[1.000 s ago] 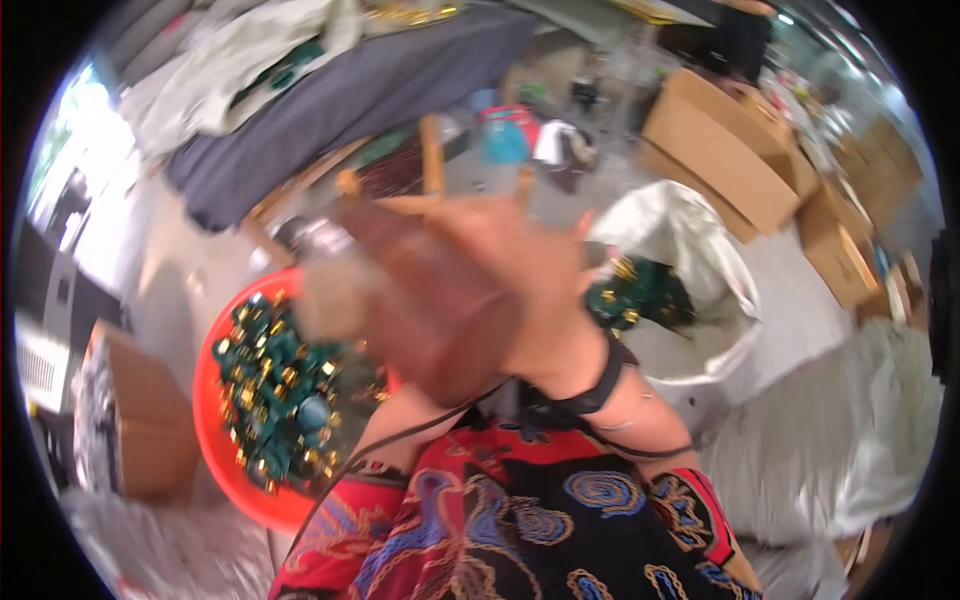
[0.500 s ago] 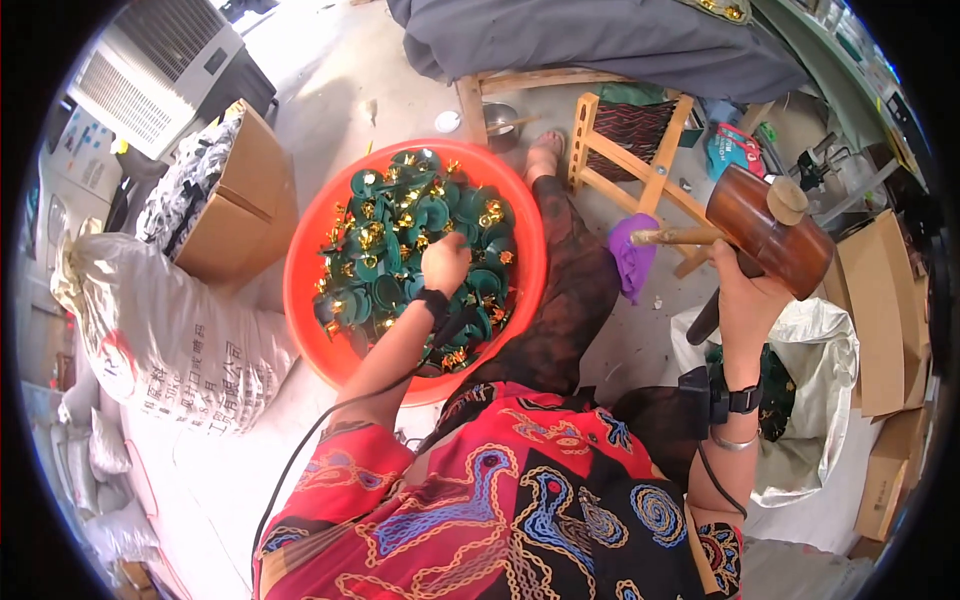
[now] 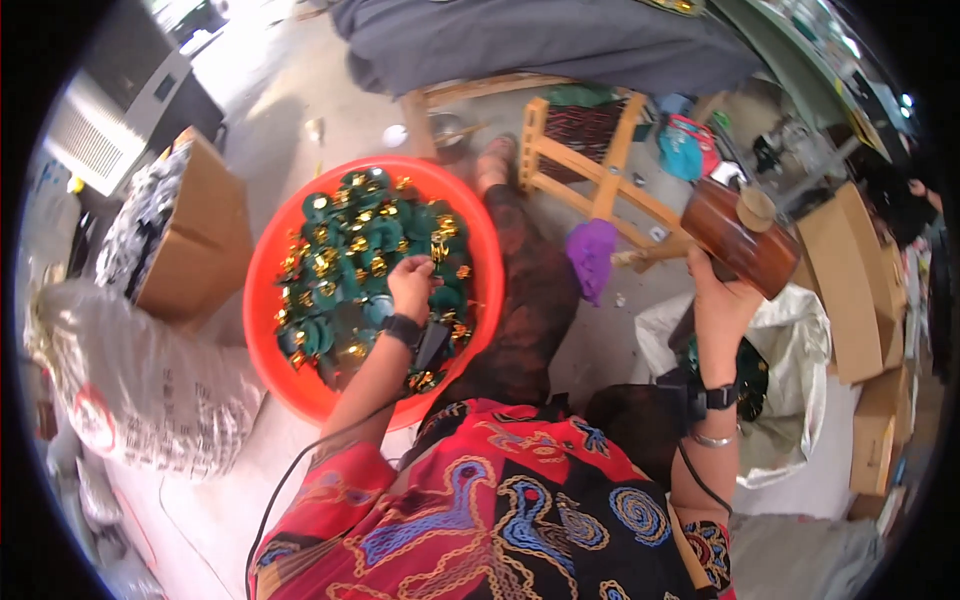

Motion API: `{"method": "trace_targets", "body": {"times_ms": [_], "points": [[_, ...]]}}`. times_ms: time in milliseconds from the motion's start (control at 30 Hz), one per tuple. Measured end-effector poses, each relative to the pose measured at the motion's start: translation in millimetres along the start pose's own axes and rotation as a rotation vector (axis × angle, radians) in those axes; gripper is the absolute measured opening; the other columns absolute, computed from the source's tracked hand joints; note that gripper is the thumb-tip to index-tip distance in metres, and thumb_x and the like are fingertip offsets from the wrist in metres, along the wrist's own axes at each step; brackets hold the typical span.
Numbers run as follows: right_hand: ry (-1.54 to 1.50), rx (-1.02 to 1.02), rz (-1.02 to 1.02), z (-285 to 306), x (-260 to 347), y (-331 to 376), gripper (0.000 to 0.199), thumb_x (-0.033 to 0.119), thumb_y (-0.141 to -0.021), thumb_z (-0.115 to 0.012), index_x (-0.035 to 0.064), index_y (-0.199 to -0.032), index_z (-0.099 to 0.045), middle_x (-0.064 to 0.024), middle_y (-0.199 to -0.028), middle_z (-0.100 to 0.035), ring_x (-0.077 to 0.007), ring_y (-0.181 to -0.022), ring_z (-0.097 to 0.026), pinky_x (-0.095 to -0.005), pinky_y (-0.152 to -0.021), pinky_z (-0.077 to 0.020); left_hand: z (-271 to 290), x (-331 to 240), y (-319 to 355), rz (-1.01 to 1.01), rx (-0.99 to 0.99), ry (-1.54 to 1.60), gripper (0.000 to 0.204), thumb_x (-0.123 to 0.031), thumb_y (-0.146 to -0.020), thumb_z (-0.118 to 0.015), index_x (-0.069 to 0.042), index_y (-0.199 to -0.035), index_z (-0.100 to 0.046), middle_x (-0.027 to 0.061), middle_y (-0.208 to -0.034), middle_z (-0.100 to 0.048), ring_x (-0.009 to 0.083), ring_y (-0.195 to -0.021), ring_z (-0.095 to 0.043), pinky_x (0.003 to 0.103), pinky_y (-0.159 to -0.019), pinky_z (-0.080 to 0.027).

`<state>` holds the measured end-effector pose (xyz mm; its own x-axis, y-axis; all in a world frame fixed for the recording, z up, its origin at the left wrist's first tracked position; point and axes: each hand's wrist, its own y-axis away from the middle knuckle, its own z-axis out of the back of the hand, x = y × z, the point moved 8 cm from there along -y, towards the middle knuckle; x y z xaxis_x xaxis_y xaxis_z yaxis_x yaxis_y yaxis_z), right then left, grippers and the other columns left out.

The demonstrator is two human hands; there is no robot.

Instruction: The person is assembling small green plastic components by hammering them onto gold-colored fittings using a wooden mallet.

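An orange-red plastic basin stands in front of me on the left. It is heaped with dark green disc-shaped pieces bearing shiny gold ornaments. My left hand is over the heap, its fingers pinched together near a gold ornament; what lies between the fingertips is unclear. On the right, my right hand grips a wooden mallet with a glossy brown head and dark handle. A pale wooden rod with purple cloth is beside the mallet head.
A white woven sack lies open below my right hand, with green pieces inside. A cardboard box and a full sack flank the basin's left. A wooden stool frame stands ahead. At the right edge a person's hand shows.
The whole view has shifted, so things sit farther left. My left hand has lifted and turned within the basin, showing pinched fingers. The right hand keeps its grip on the mallet.
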<state>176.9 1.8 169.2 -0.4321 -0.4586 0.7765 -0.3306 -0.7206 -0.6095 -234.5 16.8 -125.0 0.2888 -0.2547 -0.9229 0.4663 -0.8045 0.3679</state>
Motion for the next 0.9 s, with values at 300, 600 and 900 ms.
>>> {"method": "trace_targets", "body": {"times_ms": [300, 600, 900], "points": [[-0.033, -0.025, 0.086, -14.8, 31.9, -21.6, 0.030, -0.001, -0.073, -0.070, -0.0031, -0.099, -0.056, -0.0069, -0.088, -0.062, -0.0138, -0.078, -0.060, -0.0260, -0.072, -0.0473, -225.2, -68.7, 85.2, -0.112, 0.679, 0.091, 0.012, -0.003, -0.084, -0.059, -0.006, -0.095, -0.055, 0.0014, -0.067, -0.057, 0.0118, -0.050, -0.057, 0.020, -0.042, -0.041], [0.137, 0.187, 0.113, -55.2, 8.6, -21.4, 0.029, 0.003, -0.071, -0.069, -0.0011, -0.098, -0.059, -0.0109, -0.094, -0.065, -0.0165, -0.086, -0.063, -0.0279, -0.076, -0.0481, -247.7, -50.6, 74.9, -0.230, 0.605, -0.088, 0.015, 0.001, -0.082, -0.058, -0.001, -0.095, -0.051, 0.0033, -0.071, -0.057, 0.0082, -0.058, -0.052, 0.023, -0.044, -0.043], [0.108, 0.308, 0.136, -74.1, 8.2, -20.3, 0.022, 0.003, -0.071, -0.066, -0.0007, -0.092, -0.063, -0.0127, -0.081, -0.067, -0.0232, -0.075, -0.066, -0.0301, -0.064, -0.0496, -235.8, -133.2, 134.8, -1.019, 0.342, -0.409, 0.037, -0.011, -0.071, -0.067, -0.004, -0.105, -0.055, 0.0161, -0.098, -0.059, 0.0348, -0.097, -0.054, 0.041, -0.077, -0.044]]}}
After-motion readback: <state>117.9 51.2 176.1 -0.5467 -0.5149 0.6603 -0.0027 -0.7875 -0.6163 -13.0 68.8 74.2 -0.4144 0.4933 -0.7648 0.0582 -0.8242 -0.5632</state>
